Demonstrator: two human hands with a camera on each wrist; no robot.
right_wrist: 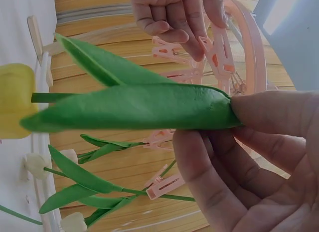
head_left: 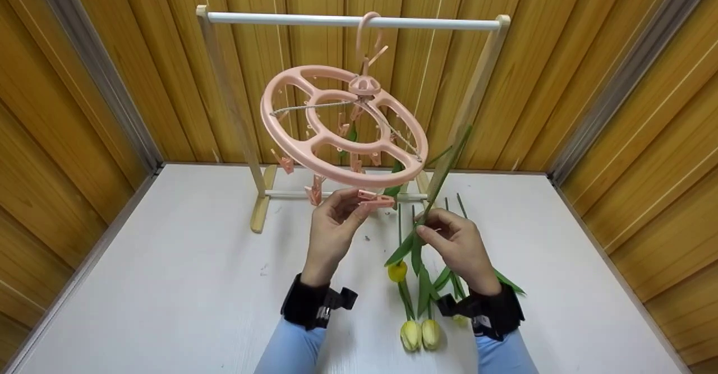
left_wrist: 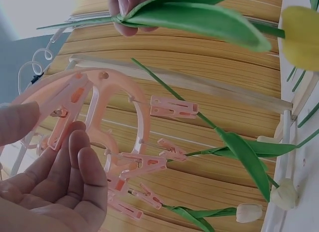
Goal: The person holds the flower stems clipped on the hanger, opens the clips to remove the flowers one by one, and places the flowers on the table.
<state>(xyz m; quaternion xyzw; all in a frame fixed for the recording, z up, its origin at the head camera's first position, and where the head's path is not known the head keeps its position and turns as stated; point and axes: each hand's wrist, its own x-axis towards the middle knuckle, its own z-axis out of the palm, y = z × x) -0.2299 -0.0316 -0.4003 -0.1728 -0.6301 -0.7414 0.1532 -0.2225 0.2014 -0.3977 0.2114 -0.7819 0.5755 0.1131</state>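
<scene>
A round pink clip hanger (head_left: 303,148) hangs tilted from a white bar. My left hand (head_left: 330,239) pinches one of its pink clothespins (head_left: 381,201) at the near rim, between thumb and fingers. To the right, my right hand (head_left: 460,246) pinches an artificial yellow tulip (head_left: 397,271) where its green leaves (right_wrist: 139,107) meet the stem. This tulip points bloom down, its stem rising past the hanger's right side, apart from the pinched clothespin. White tulips (left_wrist: 284,194) hang bloom down from other clothespins (left_wrist: 172,107), best seen in the wrist views.
Pale yellow tulips (head_left: 410,336) lie on the white table (head_left: 185,284) below my right hand, with more stems behind it. The wooden stand (head_left: 227,88) holds the white bar (head_left: 280,19). Wood-patterned walls (head_left: 84,82) enclose the back and sides.
</scene>
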